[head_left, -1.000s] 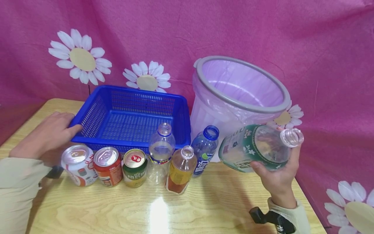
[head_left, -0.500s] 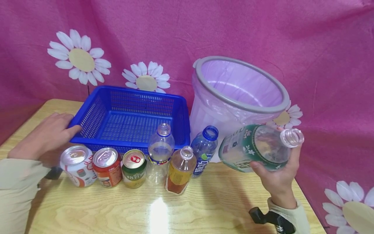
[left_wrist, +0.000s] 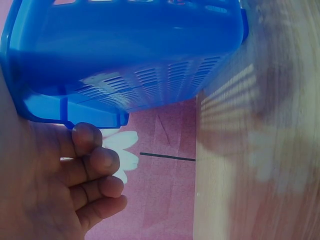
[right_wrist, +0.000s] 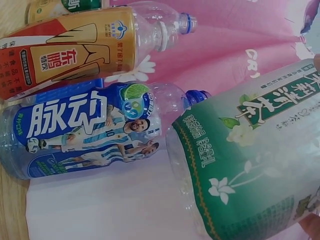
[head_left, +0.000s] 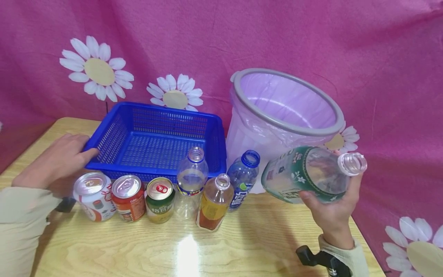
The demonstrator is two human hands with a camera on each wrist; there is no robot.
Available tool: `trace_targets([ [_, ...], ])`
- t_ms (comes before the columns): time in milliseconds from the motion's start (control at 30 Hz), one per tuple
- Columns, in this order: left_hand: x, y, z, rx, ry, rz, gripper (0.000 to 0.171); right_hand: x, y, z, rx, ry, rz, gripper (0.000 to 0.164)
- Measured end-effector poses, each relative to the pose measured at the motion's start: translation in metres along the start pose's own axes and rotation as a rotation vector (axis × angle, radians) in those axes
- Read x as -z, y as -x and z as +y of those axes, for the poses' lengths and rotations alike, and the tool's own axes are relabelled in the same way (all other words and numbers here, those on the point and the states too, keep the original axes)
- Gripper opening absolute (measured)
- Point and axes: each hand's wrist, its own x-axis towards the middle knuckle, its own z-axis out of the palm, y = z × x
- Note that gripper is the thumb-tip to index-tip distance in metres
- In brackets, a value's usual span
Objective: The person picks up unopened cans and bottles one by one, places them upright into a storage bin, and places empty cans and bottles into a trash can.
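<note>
In the head view, my right hand (head_left: 333, 209) grips a large clear tea bottle (head_left: 304, 175) with a green floral label. The bottle is capless and tilted, its mouth pointing right, raised in front of the bin. My left hand (head_left: 57, 159) holds the left rim of a blue plastic basket (head_left: 155, 171), thumb over the edge. In the left wrist view, curled fingers (left_wrist: 102, 162) show beside the basket's rim. Close to the tea bottle stands a blue-labelled drink bottle (right_wrist: 90, 132), upright on the table in the head view.
A lilac bin (head_left: 249, 154) with a liner and grey rim stands behind the bottles. Before the basket stand a white can (head_left: 95, 200), a red can (head_left: 129, 202), a green can (head_left: 160, 204), a clear bottle (head_left: 191, 179) and a yellow-labelled bottle (head_left: 214, 206).
My right hand and the tea bottle have shifted slightly to the right. The left hand keeps its place on the basket.
</note>
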Motion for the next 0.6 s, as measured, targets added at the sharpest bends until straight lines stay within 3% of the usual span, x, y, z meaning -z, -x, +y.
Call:
trace_targets([
  [200,-0.0014,0.0004,0.0001,-0.021,-0.007,0.034,0.046,-0.0010,-0.0020,-0.0004,0.012,0.004,0.017,0.094],
  [600,0.0012,0.0010,0.0015,0.002,-0.004,-0.004,0.045,0.0027,-0.0054,-0.0006,0.015,0.001,0.041,0.095],
])
